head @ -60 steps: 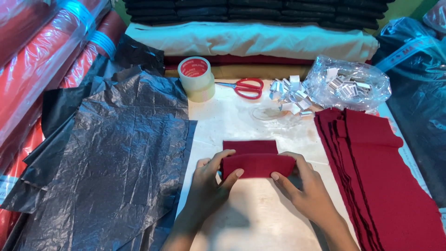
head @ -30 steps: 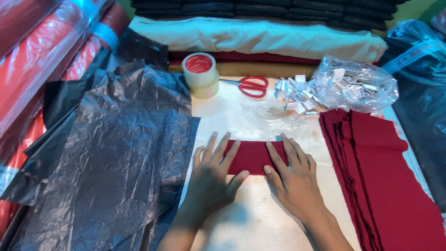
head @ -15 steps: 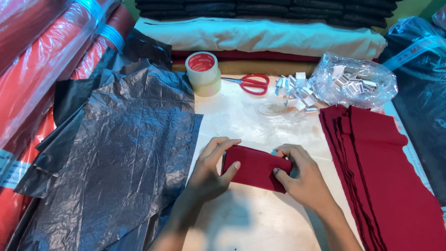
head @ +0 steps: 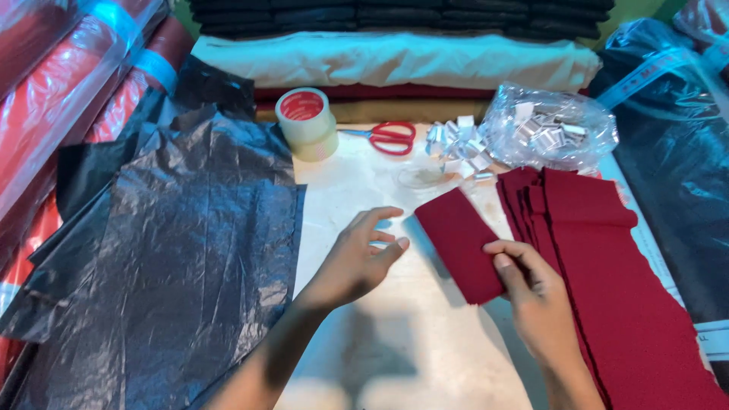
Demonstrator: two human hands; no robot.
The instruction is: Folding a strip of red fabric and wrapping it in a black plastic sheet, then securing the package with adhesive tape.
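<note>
A folded dark red cloth piece is lifted off the pale tabletop, tilted, with my right hand pinching its near corner. My left hand hovers just left of it, fingers spread, holding nothing. To the right lies a stack of long dark red cloth strips, overlapping each other, running from mid-table to the near right corner.
Black plastic sheeting covers the left. A tape roll, red scissors, loose white clips and a clear bag of clips sit at the back. Fabric rolls in plastic lie far left; folded fabrics line the back.
The folded red piece was pressed flat under both hands, then picked up. Now my right hand carries it to the right and my left hand has let go.
</note>
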